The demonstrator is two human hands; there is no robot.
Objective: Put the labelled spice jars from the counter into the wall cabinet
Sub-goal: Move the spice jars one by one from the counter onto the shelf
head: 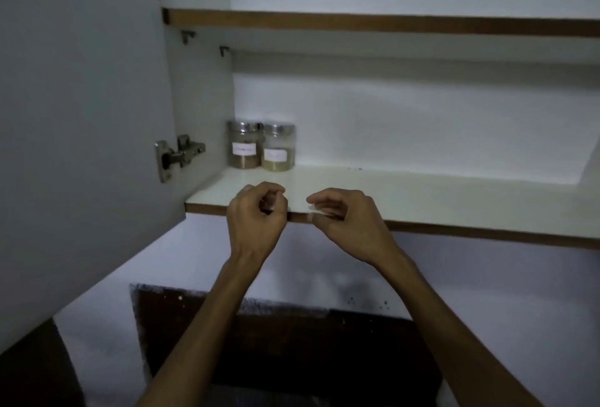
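Left hand centre frame, fingers loosely curled, holding nothing. Right hand just beside it, likewise relaxed and empty. Both hover at front edge of lower shelf. Two spice jars upright at back left corner of shelf, touching each other, left one against cabinet side; white labels face out, text unreadable. Cabinet door swung open, left of frame. Counter jars out of view. Judgement: jars look clear-walled, rigid, smooth, possibly breakable, part full so lightish; grip round body below metal lid.
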